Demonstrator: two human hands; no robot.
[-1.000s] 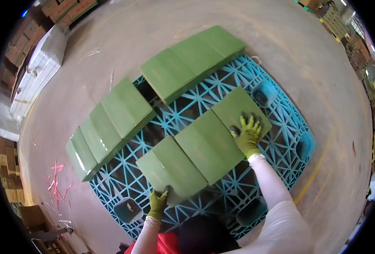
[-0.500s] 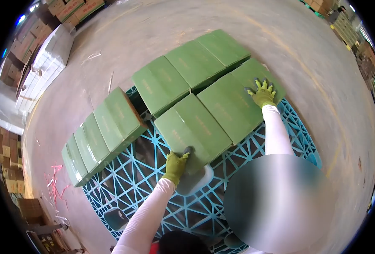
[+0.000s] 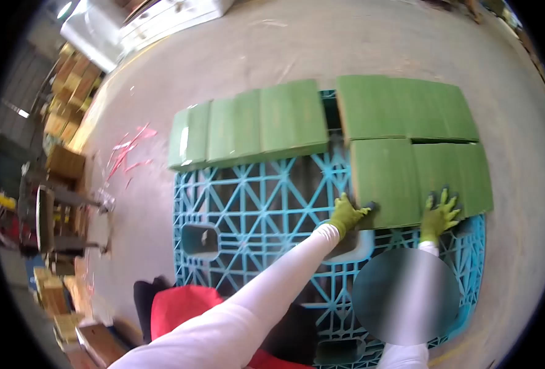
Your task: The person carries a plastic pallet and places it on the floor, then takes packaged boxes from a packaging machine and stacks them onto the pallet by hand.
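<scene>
My left hand [image 3: 346, 216], in a yellow-green glove with dark fingertips, touches the near left corner of a green carton [image 3: 384, 181]. Its thumb and fingers are apart around that corner. My right hand [image 3: 439, 216], gloved the same way, lies with fingers spread on the near edge of the neighbouring green carton [image 3: 450, 175]. Behind these cartons sits another row of green cartons [image 3: 407, 107], with a narrow dark gap between the rows. A separate row of green cartons [image 3: 248, 126] stands to the left. All rest on a blue plastic lattice pallet [image 3: 263, 212].
Pink and red strap scraps [image 3: 128, 150] lie on the concrete floor [image 3: 284, 52] left of the pallet. A cart-like metal frame [image 3: 69, 212] and stacked brown boxes [image 3: 72, 92] stand further left. A white wrapped stack [image 3: 168, 21] is at the back. A blurred disc covers part of my right forearm.
The view has turned, so the pallet now appears squarer. My right hand has drawn back from the carton's top toward its near edge. My left hand stays at the carton's near corner.
</scene>
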